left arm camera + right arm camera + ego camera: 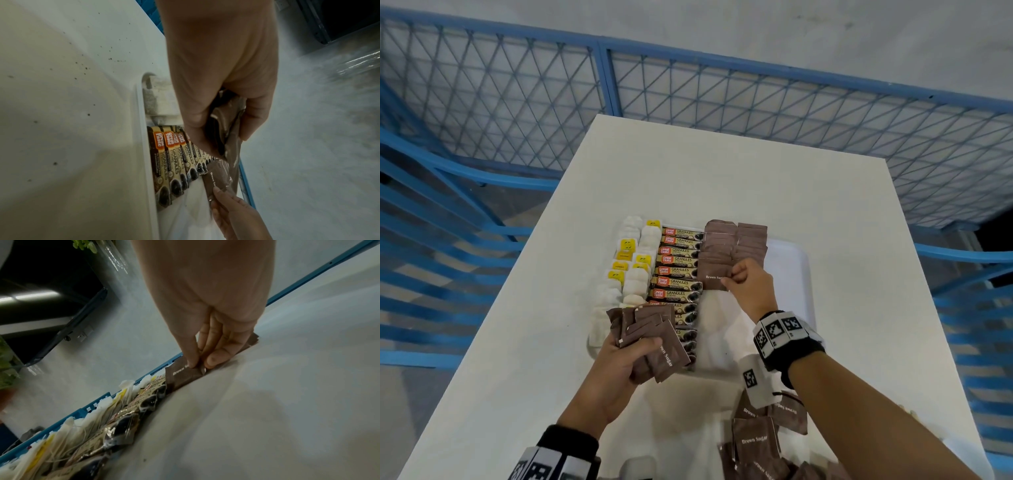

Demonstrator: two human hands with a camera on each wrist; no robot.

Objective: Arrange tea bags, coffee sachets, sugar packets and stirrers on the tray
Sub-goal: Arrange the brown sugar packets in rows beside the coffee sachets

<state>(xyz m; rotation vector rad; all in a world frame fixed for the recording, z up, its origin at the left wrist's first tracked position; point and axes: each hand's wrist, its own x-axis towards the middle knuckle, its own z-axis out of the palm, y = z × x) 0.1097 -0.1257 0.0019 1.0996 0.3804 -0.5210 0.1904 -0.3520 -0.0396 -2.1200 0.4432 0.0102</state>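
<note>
Stretching under everything is the white table, fenced round by a blue mesh railing, and the white tray sits at its middle as our landmark. Along the tray's left side lie two columns of tea bags with yellow tags, next to them a column of coffee sachets, and right of those, at the tray's far end, two rows of laid sugar packets. On the table near the tray's front right corner, a loose heap of sugar packets waits. Right arm reaches forward over the tray's bare middle, wrist bent down; the right hand pinches one brown sugar packet by its edge between thumb and curled fingers, low at the near end of the laid rows. Left hand hovers over the tray's near left corner, palm up, fingers and thumb curled round a fanned bunch of sugar packets.
</note>
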